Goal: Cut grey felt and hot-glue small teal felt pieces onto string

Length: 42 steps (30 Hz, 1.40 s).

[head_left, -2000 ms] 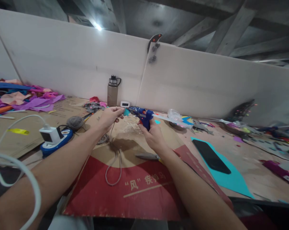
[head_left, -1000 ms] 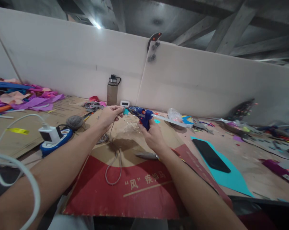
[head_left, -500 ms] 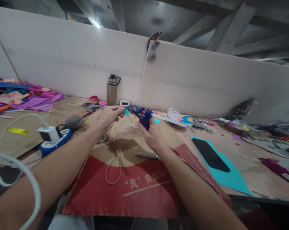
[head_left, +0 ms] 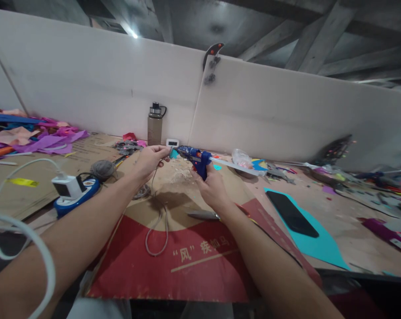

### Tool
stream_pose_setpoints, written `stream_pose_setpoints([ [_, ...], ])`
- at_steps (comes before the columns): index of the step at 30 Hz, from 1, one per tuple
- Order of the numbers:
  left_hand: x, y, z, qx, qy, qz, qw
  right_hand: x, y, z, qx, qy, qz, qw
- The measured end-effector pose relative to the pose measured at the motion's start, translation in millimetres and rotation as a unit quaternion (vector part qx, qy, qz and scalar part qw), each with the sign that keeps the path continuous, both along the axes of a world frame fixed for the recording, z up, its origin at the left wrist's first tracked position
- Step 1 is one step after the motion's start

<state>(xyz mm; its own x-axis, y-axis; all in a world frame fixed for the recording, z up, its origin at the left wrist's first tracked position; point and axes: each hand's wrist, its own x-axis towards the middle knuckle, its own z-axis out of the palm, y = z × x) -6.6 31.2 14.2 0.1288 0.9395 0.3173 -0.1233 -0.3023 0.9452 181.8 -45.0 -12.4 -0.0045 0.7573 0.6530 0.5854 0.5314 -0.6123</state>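
Note:
My right hand (head_left: pixel 210 184) is wrapped round the handle of a blue hot glue gun (head_left: pixel 200 160), which has a long whitish glue stick (head_left: pixel 232 165) poking out of its back. The nozzle points left, right at the fingertips of my left hand (head_left: pixel 153 159). Those fingers pinch a small teal piece (head_left: pixel 173 153) together with a grey cord (head_left: pixel 153 184); whether nozzle and piece touch I cannot tell. From the left hand the cord hangs down and lies in a loop on the red and tan cardboard (head_left: pixel 200 270). Scissors (head_left: pixel 203 215) lie under my right wrist.
A black phone (head_left: pixel 291 213) rests on a teal sheet (head_left: pixel 329 250) at the right. On the left are a blue power strip (head_left: pixel 93 188) with a white charger (head_left: pixel 67 186), a grey yarn ball (head_left: pixel 102 169) and fabric scraps (head_left: pixel 48 141). A bottle (head_left: pixel 155 126) stands by the white partition (head_left: pixel 97 84).
Almost nothing differs. Both hands keep their grips, with the glue gun's nozzle still at the teal piece; the whole view has shifted very slightly.

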Motion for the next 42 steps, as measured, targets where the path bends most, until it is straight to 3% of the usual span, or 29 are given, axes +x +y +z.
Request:
stream_pose_setpoints([
  [11, -3.7, 4.6, 1.1, -0.022, -0.027, -0.002, 0.999, -0.6, -2.0, 0.9, 0.001, 0.011, 0.013, 1.000],
  [19, -2.2, 6.5, -2.6, -0.038, -0.024, -0.015, 0.999, -0.5, 0.0, 1.3, -0.041, 0.100, 0.049, 0.993],
  [25, 0.6, 3.3, -2.9, 0.042, 0.029, 0.057, 0.997, 3.2, 7.7, -0.2, -0.072, 0.205, 0.079, 0.973],
  [32, 0.2, -6.2, 0.8, 0.189, 0.157, 0.146, 0.958, 24.2, 28.1, -7.6, -0.162, 0.231, -0.010, 0.959],
  [37, 0.7, -17.0, 5.8, 0.302, 0.258, 0.176, 0.901, 47.0, 40.7, -17.4, -0.170, 0.029, -0.128, 0.977],
  [39, 1.2, -19.8, 6.4, 0.324, 0.277, 0.172, 0.888, 57.1, 44.2, -22.5, -0.146, -0.056, -0.175, 0.972],
  [42, 1.5, -20.9, 5.2, 0.340, 0.290, 0.166, 0.879, 66.2, 44.7, -24.4, -0.131, -0.091, -0.235, 0.959],
])
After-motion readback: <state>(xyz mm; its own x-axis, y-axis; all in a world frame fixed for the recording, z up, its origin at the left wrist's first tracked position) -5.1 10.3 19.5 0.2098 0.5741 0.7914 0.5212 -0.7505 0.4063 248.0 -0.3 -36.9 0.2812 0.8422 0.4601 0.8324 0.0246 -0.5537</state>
